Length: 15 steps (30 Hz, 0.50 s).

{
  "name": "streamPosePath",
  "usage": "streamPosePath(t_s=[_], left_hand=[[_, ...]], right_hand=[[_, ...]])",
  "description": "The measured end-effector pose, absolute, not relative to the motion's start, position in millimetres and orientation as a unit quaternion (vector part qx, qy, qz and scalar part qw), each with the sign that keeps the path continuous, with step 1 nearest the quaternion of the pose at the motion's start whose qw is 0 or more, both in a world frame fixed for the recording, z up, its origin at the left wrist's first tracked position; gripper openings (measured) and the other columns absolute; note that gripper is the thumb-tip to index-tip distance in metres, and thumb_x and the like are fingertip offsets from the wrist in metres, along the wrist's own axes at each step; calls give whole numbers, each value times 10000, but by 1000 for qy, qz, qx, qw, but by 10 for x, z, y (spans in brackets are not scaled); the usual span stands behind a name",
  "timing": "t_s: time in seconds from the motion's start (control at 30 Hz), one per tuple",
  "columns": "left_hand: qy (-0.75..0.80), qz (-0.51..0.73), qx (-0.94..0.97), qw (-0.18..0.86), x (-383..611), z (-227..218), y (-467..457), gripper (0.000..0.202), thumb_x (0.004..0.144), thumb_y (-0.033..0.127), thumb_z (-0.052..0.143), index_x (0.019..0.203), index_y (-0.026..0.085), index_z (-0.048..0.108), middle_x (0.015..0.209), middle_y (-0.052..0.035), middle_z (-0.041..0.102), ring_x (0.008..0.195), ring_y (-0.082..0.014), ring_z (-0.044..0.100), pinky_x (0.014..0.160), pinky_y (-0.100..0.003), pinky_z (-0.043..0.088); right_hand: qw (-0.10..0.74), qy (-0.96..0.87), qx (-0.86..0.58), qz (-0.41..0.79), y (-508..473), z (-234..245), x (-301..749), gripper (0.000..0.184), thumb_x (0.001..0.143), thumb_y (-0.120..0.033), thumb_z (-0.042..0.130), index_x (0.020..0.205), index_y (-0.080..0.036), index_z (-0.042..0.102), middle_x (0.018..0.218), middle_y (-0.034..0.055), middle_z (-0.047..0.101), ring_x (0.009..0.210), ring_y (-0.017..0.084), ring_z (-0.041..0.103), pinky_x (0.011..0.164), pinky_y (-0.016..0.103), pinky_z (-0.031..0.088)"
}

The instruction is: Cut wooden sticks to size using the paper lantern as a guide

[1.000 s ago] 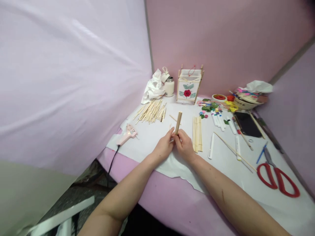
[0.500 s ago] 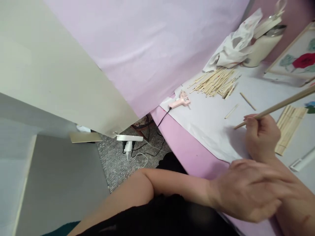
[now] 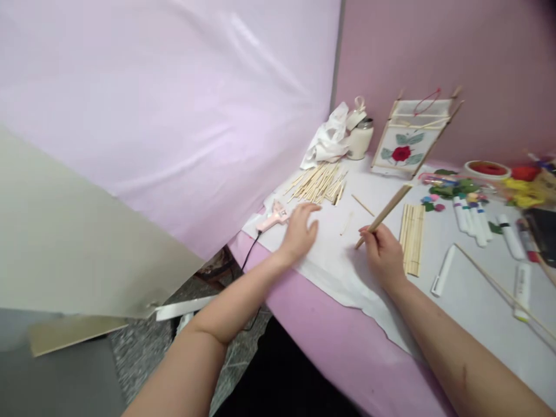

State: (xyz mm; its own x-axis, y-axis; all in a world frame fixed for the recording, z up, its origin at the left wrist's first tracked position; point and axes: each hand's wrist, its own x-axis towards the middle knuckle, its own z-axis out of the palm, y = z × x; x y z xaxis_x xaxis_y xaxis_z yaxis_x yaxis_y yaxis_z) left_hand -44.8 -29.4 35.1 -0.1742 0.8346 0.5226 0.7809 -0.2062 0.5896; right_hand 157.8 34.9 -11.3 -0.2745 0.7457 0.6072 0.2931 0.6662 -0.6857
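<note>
My left hand (image 3: 299, 233) reaches over the white sheet (image 3: 324, 278) with its fingers apart and nothing in them. Just beside it lies a pink hot glue gun (image 3: 273, 220), partly covered by the hand. Beyond the fingertips is a loose pile of thin bamboo sticks (image 3: 319, 182). In my right hand (image 3: 384, 255) is a long, flat bamboo strip (image 3: 390, 207), slanting up and away, its lower tip close to the sheet. Whether it is one strip or several together I cannot tell. To the right of that hand lies a small panel of bamboo sticks (image 3: 412, 240) joined side by side.
A short stick (image 3: 363, 205) lies between the hands. At the back stand a jar (image 3: 360, 142), a crumpled white bag (image 3: 326, 139) and a framed rose hanging (image 3: 402, 153). Several markers (image 3: 471, 220) and a red tape roll (image 3: 487, 169) lie right. The glue gun's cord (image 3: 249, 252) crosses the table edge.
My left hand has moved from over my right forearm out to the glue gun, fingers now spread. The right hand keeps the bamboo strip. The view has swung right, showing more of the table.
</note>
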Motion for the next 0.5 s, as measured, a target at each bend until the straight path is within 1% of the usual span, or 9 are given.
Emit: streamPosePath(t_s=[0.07,0.1,0.2,0.3,0.37,0.43,0.5], left_hand=[[743,326,581,66,-861,421,21,373,817,74,471,1158,177,586,1226,-85,601,1135,-185,552,987,-338,442],[765,299,566,73,-1045,464,158,368,827,75,456,1153,168,600,1200,-91,622,1095,-187,576,962,-327,452],[797,239,547,90,-1465,588,488,305,817,81,477,1054,148,658,1082,-98,685,976,-195,623,883,-302,469],[817,176,538,108,-1677,647,741,273,802,74,514,1010,144,677,1058,-93,703,911,-184,625,823,-277,464],[822,138,539,118,-1733,637,889,237,807,83,548,998,134,679,1045,-89,707,909,-179,617,820,-266,453],[825,105,541,125,-1748,601,1016,190,833,127,579,1000,121,671,1035,-87,700,925,-183,611,842,-283,453],[828,76,539,131,-1742,558,1112,204,881,233,588,1040,119,646,1057,-81,671,946,-194,613,858,-336,479]], right_hand=[[501,-764,-331,237,351,-94,1570,135,932,-276,493,841,-210,569,798,13,580,745,159,559,695,292,432],[501,-764,-327,241,353,-88,1567,136,934,-270,490,835,-212,564,798,12,575,742,158,556,691,291,429],[499,-763,-323,252,363,-82,1563,151,942,-261,478,818,-215,551,795,11,560,734,158,547,684,295,419],[494,-763,-322,265,373,-79,1564,155,950,-262,465,821,-218,542,791,13,548,731,163,540,676,301,409],[492,-762,-319,274,380,-74,1566,154,953,-261,457,829,-219,539,790,16,544,737,168,538,678,306,408],[491,-759,-320,282,386,-68,1567,153,955,-261,452,834,-220,536,787,18,541,737,172,535,676,310,408],[491,-755,-323,291,393,-62,1565,154,958,-261,445,837,-220,531,781,18,536,729,171,528,670,310,405]])
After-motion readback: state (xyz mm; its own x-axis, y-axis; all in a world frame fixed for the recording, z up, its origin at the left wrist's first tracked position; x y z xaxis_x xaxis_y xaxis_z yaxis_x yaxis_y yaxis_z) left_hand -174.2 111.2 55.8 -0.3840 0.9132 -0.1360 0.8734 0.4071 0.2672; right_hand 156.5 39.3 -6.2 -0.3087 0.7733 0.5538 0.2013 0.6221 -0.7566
